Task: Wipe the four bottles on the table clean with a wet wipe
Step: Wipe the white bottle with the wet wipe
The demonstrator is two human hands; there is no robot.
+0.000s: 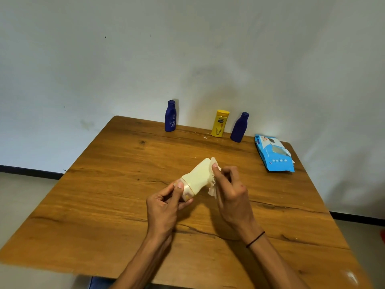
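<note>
Bottles: you're wiping the cream bottle (196,176) above mid-worktop (104,195); left hand (166,203) pinching its cap end, right hand (231,190) pressing the wet wipe (212,189) on its base. Next, prob: rotate it w/ left grip, then the three by the wall.

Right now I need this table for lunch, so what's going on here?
A person is cleaning bottles. The left hand grips the cap end of a cream bottle held above the table, while the right hand presses a wet wipe against its body. Two blue bottles and a yellow bottle stand along the far edge beside a wipes pack.
</note>
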